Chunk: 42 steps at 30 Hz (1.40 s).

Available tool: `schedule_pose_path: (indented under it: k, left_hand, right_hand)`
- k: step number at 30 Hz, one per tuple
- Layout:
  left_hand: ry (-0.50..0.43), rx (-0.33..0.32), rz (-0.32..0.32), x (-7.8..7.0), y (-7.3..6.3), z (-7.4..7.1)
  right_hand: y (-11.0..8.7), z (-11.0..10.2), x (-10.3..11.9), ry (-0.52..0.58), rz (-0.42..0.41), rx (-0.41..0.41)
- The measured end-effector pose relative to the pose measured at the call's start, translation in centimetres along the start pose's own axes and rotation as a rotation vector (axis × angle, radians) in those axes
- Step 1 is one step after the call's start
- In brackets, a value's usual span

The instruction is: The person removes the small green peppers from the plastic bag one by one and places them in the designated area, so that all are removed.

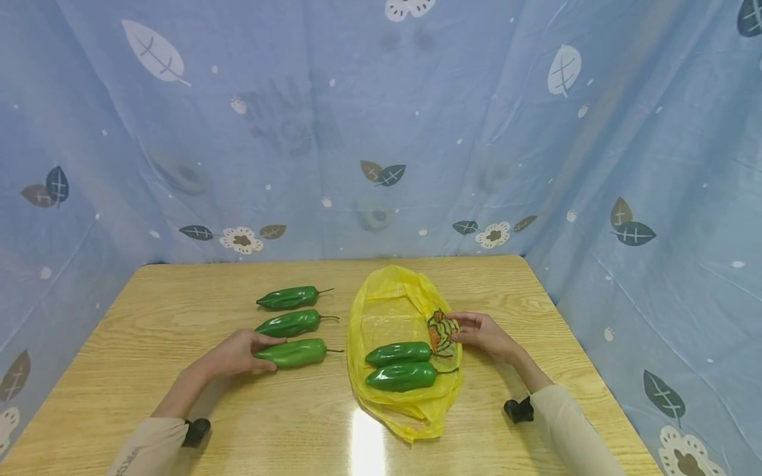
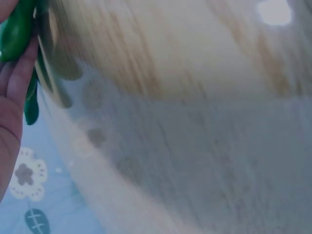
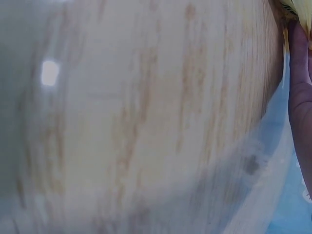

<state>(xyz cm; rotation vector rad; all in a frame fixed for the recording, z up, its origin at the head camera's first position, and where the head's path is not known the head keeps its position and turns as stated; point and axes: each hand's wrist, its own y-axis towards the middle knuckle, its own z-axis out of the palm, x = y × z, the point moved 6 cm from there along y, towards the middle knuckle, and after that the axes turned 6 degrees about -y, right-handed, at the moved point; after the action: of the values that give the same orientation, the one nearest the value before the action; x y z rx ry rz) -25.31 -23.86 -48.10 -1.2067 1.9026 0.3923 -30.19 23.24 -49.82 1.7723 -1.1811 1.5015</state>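
Observation:
On the left, my left hand [image 1: 235, 354] grips the blunt end of a green chili pepper [image 1: 297, 354] between thumb and fingers, its stem pointing right. Just behind it lie a second pepper [image 1: 294, 322] and a third pepper [image 1: 288, 298]. The held pepper [image 2: 17, 31] also shows at the upper left of the left wrist view. A yellow plastic bag [image 1: 387, 317] lies spread on the right, with two green peppers [image 1: 401, 377] on it. My right hand [image 1: 485, 336] pinches the bag's right edge by an orange-and-green printed patch [image 1: 442, 330].
The wooden table [image 1: 286, 423] carries all these things. A blue leaf-patterned curtain [image 1: 333, 132] hangs along its back and sides. A black wrist device [image 1: 196, 433] sits by the left sleeve, and another device [image 1: 519, 410] by the right sleeve.

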Motion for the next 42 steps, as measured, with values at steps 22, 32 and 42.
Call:
schedule_pose_path:
  k: [22,32,42]
  left_hand:
    - [0.068,-0.276,0.13,-3.9,-1.1,-2.8]
    - [-0.213,-0.461,0.09,-5.3,-2.0,-2.3]
    - [-0.349,-0.449,0.138,-7.3,-1.6,-0.4]
  right_hand:
    - [0.1,-0.2,0.1,-0.019,0.0,-0.011]
    - [0.1,0.0,-0.2,-0.01,-0.005,-0.007]
    - [0.2,0.0,0.0,0.0,-0.009,0.001]
